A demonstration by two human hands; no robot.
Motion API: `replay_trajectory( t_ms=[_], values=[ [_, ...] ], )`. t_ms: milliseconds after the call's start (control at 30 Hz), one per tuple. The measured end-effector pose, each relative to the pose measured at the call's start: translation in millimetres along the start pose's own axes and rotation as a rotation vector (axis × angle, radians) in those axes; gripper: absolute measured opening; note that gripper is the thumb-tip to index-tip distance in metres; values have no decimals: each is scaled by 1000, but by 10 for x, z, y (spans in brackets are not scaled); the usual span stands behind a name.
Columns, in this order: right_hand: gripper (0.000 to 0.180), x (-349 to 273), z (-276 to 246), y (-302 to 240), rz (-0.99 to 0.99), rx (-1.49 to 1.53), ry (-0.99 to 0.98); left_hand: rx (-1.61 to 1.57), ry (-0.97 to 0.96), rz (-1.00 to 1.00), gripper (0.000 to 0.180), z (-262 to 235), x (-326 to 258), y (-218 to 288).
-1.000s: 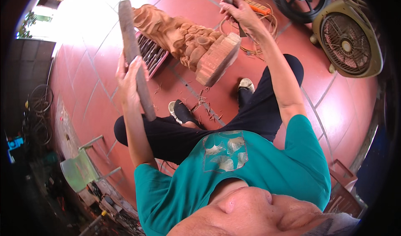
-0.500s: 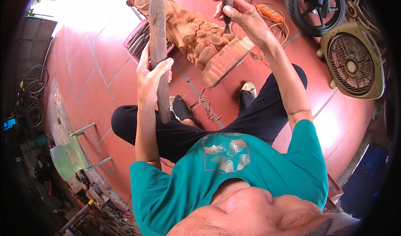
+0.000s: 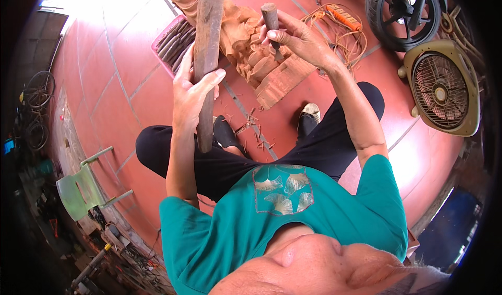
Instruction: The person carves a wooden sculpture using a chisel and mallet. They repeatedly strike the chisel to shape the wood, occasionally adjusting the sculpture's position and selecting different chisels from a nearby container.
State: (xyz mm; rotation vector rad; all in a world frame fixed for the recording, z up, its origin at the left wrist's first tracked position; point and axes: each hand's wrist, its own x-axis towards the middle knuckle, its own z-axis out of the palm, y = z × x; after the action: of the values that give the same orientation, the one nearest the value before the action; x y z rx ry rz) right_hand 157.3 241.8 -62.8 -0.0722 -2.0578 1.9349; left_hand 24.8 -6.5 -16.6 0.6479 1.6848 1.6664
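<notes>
My left hand (image 3: pixel 191 90) is wrapped round a long, worn wooden mallet (image 3: pixel 208 36), a flat bat-like piece held nearly upright. Between the fingers of my right hand (image 3: pixel 293 35) is a wood chisel (image 3: pixel 270 19) with a short wooden handle. The chisel tilts, its metal blade pointing down at the carved wooden sculpture (image 3: pixel 246 52) near the squared base. Whether the edge touches the wood is hard to tell. The mallet is apart from the chisel handle and covers part of the carving, which has deep, rounded relief and a plain block end.
A pink basket (image 3: pixel 155 43) of chisels stands left of the carving. Wood shavings (image 3: pixel 254 129) lie between my feet. An orange power strip (image 3: pixel 343 17) with tangled cord, a black wheel (image 3: pixel 402 13) and a box fan (image 3: pixel 440 88) are to the right; a green chair (image 3: pixel 78 194) is at left.
The chisel has come down and left along the carving, and its handle now leans further left. My left hand and the mallet have shifted slightly right and up. The view has moved a little.
</notes>
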Motion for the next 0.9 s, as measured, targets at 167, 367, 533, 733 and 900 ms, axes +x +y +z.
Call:
replay_trajectory(
  t_ms=[167,367,533,733,900],
  values=[
    [37,-2,69,-3,89,-59,-26,22,-16,39,74,32,-8,23],
    [39,6,88,105,145,-66,-18,46,-38,65,73,17,4,29],
    [41,50,111,80,89,-126,-62,44,-30,82,73,-6,-9,17],
    [41,34,107,91,129,-191,-114,34,-15,61,72,4,-26,54],
    [41,44,149,84,111,-187,-180,-9,-43,127,75,28,-27,80]
  ],
)
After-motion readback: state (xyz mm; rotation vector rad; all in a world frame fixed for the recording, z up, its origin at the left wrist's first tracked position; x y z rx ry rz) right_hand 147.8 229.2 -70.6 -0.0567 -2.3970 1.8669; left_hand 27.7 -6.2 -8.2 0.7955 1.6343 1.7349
